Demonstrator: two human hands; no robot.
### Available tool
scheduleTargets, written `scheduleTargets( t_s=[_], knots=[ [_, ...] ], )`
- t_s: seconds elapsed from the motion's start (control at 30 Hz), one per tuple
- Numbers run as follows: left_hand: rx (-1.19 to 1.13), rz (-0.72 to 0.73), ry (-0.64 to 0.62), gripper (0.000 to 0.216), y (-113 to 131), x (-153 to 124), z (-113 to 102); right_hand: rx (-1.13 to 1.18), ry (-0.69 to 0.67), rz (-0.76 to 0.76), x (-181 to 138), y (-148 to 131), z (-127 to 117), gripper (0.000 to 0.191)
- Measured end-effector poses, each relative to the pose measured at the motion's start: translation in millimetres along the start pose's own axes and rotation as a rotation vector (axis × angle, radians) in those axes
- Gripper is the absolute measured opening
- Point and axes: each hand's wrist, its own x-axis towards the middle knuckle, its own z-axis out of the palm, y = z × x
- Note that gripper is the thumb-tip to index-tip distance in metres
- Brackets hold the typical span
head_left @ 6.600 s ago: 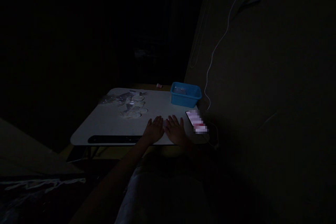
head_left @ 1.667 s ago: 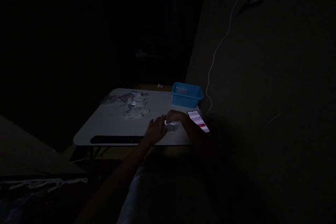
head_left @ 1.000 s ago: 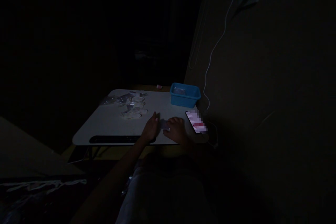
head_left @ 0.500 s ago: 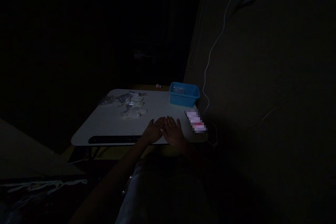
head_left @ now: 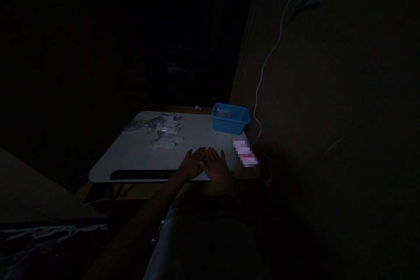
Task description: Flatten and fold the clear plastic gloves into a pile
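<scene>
Over the front part of a white table (head_left: 197, 129), my left hand (head_left: 192, 165) is held out with its fingers stretched and holds nothing. Close against it at the fingertips is my right hand (head_left: 216, 166), also spread and holding nothing. In the dim light I cannot tell whether the hands touch the tabletop. Ahead and to the left lie crumpled clear plastic (head_left: 134, 126) and several flat whitish pieces (head_left: 166, 142), too dark to name. A phone (head_left: 244, 152) with a lit, blurred screen is just right of my right hand.
A blue plastic basin (head_left: 229, 127) at the table's back right corner has something clear inside. A black strip (head_left: 142, 174) runs along the front edge. A small pink and white item (head_left: 198, 108) lies behind the table. A white cable (head_left: 262, 70) hangs down the right wall.
Both hands stay side by side in nearly the same spot, with a slight shift in the fingers. Nothing on the table has moved.
</scene>
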Motion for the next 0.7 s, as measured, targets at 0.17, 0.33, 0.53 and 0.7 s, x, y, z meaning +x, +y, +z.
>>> scheduleTargets(
  t_s=[0.17,0.33,0.53,0.7],
  knots=[
    [-0.003,-0.001,0.000,0.054,-0.7,1.2,2.5,-0.003,0.006,-0.012,1.7,2.2,5.7,0.059],
    [-0.002,-0.001,-0.008,0.053,0.2,1.9,1.5,-0.018,0.025,-0.036,1.0,3.1,6.3,0.058],
    [-0.003,-0.011,-0.016,0.052,1.8,1.3,-1.3,-0.007,0.013,-0.015,2.6,2.3,6.8,0.055],
    [-0.035,-0.009,0.040,0.050,-0.4,1.7,3.3,0.103,0.032,0.032,1.3,14.9,5.3,0.051]
  ],
)
